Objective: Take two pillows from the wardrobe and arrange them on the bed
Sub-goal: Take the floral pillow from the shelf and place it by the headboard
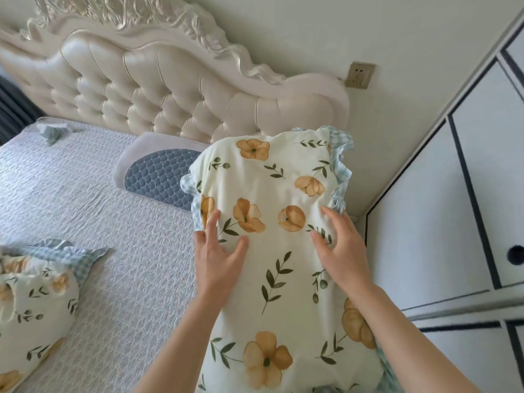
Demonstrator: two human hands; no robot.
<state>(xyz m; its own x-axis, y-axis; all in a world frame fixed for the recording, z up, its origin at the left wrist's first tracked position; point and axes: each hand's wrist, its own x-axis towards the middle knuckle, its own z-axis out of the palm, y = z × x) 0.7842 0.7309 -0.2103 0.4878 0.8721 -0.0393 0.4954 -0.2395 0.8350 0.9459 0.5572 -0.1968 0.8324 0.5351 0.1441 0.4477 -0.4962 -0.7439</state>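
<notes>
A cream pillow with orange flowers and a blue checked frill (pixel 272 177) lies lengthwise at the right side of the bed (pixel 99 222), its far end near the headboard. My left hand (pixel 218 251) rests flat on its top near the left edge, fingers spread. My right hand (pixel 340 242) lies flat on it near the right frill, fingers also spread. Neither hand grips the fabric. A second pillow with the same flower print (pixel 34 302) lies on the bed at the lower left, partly cut off by the frame.
A tufted cream headboard (pixel 170 89) runs along the far side. A grey-blue quilted cushion (pixel 158 177) lies under the first pillow's far left. White wardrobe doors (pixel 442 217) stand close on the right. A small crumpled cloth (pixel 52 131) sits at the bed's far left.
</notes>
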